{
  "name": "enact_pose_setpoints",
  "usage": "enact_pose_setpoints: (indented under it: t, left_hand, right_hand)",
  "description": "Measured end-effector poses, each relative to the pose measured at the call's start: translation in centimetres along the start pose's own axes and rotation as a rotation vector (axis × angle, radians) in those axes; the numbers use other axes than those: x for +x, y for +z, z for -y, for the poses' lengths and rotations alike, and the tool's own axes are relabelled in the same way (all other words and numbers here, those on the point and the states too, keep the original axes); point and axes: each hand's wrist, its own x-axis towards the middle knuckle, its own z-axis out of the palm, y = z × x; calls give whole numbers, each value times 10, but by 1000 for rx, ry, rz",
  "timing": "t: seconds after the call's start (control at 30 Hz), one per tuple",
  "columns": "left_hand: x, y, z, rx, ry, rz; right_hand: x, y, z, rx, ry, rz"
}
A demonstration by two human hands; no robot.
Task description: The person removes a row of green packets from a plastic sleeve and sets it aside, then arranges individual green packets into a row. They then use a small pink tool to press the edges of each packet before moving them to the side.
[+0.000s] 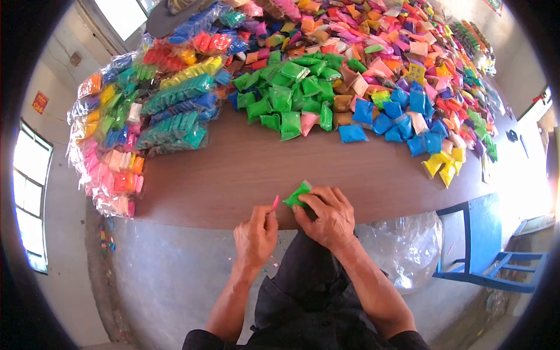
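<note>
My right hand point(328, 216) pinches a small clear packet of green stuff point(297, 195) just above the table's near edge. In my closed left hand point(256, 230) is a small, thin pink piece point(276, 202); its tip sticks up past the thumb, and its kind does not show. A narrow gap separates the pink tip from the green packet. Farther back on the brown table point(233, 175) lies a heap of similar green packets point(291, 87), with one pink packet point(309, 122) at its front.
Blue packets point(402, 119) and yellow packets point(446, 166) lie to the right. Behind them rises a large mixed-colour heap point(373, 35). Bagged bundles point(175, 111) line the table's left side. A blue chair point(478, 245) and a big clear plastic bag point(402, 251) stand below the right edge.
</note>
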Motion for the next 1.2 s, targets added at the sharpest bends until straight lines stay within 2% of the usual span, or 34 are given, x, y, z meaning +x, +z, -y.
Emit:
enact_pose_setpoints:
  t: [0.1, 0.2, 0.33, 0.43, 0.53, 0.63, 0.77, 0.87, 0.97, 1.07, 1.2]
  left_hand:
    - [-5, 3, -17, -14, 101, 21]
    - [1, 9, 0, 88, 102, -42]
    - [12, -10, 10, 18, -26, -5]
    - [21, -20, -3, -48, -41, 9]
    - [26, -6, -11, -113, 80, -21]
    - [26, 7, -23, -92, 117, 73]
    - [39, 21, 1, 88, 106, 51]
    - [44, 12, -2, 28, 16, 91]
    - [41, 9, -21, -118, 94, 98]
    - [48, 19, -8, -16, 160, 72]
    - [62, 3, 1, 77, 51, 115]
  right_hand:
    - [-4, 0, -1, 1, -4, 14]
    - [-3, -1, 0, -1, -6, 19]
    - [-4, -3, 1, -7, -8, 24]
    - [-5, -4, 0, -51, -67, -2]
    - [-9, -2, -5, -40, -72, 1]
    - [-12, -1, -7, -28, -64, 25]
    - [-10, -3, -4, -24, -51, 33]
    - [-7, -5, -1, -26, -46, 33]
    - [-8, -6, -2, -16, -53, 44]
    - [-8, -7, -4, -11, -62, 58]
    - [-10, -5, -9, 4, -89, 80]
